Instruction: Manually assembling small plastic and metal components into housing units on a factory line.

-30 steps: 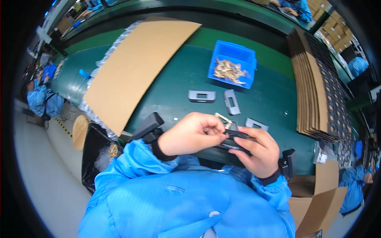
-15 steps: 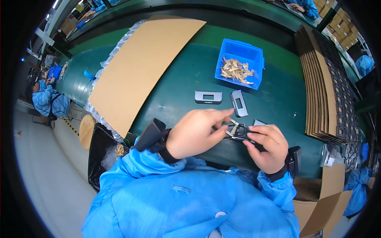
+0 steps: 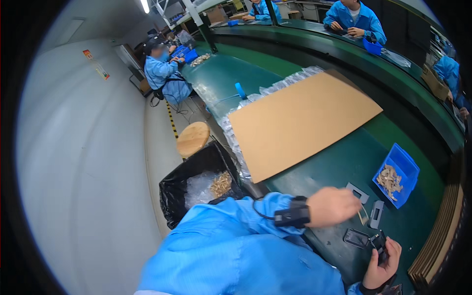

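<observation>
My left hand (image 3: 334, 207) is closed, its fingertips pinching a thin pale-beige strip (image 3: 364, 217) that hangs over the green table. In my right hand (image 3: 386, 261), fingers curled, is a small black plastic part (image 3: 378, 242). Beside that part, a dark rectangular frame (image 3: 356, 238) lies on the table. A grey bezel with a rectangular window (image 3: 377, 215) lies just beyond my right hand. Another grey bezel (image 3: 358, 192) sits past my left fingertips, partly covered by them. Further back, a blue bin (image 3: 407, 173) holds a heap of beige strips (image 3: 390, 182).
A large cardboard sheet (image 3: 300, 123) on bubble wrap covers the table's middle. Left of the table stand a black-lined waste bin (image 3: 172, 196), holding plastic and curled strips, and a round wooden stool (image 3: 193, 139). Stacked cardboard (image 3: 440, 231) edges the right. Co-workers sit further off.
The view has swung left, bringing the waste bin into fuller view. My left hand has come away from the part with a strip; my right hand keeps the black part.
</observation>
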`<state>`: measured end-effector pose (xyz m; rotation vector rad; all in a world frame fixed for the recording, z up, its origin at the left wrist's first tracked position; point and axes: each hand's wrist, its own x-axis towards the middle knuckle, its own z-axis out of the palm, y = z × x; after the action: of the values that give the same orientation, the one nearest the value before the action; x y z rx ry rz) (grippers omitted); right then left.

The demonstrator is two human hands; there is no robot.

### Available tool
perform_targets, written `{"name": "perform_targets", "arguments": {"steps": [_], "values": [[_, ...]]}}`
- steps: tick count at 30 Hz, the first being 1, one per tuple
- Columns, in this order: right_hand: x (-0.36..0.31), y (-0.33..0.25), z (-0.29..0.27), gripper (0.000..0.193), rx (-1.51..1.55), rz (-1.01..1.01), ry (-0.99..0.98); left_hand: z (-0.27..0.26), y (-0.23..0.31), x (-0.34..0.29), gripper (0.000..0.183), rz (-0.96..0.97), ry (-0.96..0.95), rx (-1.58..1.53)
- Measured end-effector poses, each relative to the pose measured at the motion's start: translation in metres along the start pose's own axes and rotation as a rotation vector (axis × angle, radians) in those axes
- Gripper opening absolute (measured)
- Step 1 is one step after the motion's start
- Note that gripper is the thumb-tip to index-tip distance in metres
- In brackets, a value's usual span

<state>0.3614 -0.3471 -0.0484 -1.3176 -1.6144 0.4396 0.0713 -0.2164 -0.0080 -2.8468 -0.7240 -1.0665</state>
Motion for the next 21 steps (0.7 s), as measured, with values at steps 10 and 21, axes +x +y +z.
{"name": "perform_targets", "arguments": {"steps": [10, 21], "values": [[0.037, -0.039, 0.013, 0.042, -0.230, -0.044, -0.024, -0.033, -0.006, -0.014, 0.032, -0.410, -0.091, 0.112], [0.046, -0.033, 0.025, 0.045, -0.247, -0.039, -0.278, 0.018, 0.021, -0.005, 0.065, -0.234, -0.296, -0.440]]}}
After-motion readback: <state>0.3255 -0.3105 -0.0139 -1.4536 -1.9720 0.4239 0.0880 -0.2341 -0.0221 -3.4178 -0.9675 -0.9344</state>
